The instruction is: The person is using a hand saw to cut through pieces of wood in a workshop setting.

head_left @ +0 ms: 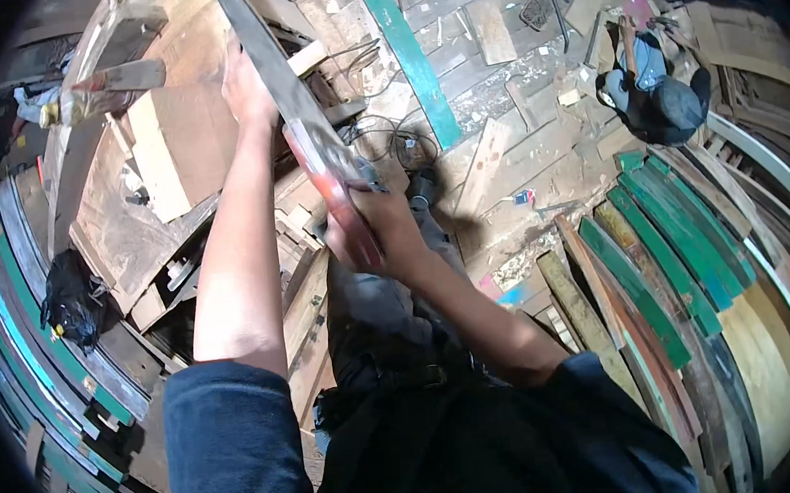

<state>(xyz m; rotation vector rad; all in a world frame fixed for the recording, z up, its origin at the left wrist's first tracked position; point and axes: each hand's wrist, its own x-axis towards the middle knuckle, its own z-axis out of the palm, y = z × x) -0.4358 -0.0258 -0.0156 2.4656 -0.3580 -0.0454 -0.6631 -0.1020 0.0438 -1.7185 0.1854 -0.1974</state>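
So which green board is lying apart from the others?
The long green board lying alone on the floor, right of the saw; the other green boards lie bunched with planks at either side.

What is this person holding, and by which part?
The right hand grips a handsaw by its reddish handle. Whether the left hand holds anything cannot be told; the handsaw partly hides it.

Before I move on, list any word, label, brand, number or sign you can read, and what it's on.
No text can be read.
Handsaw in the right hand: no legible marking.
Small blue-and-red scrap on the floor: too small to read.
Black plastic bag: no legible print.
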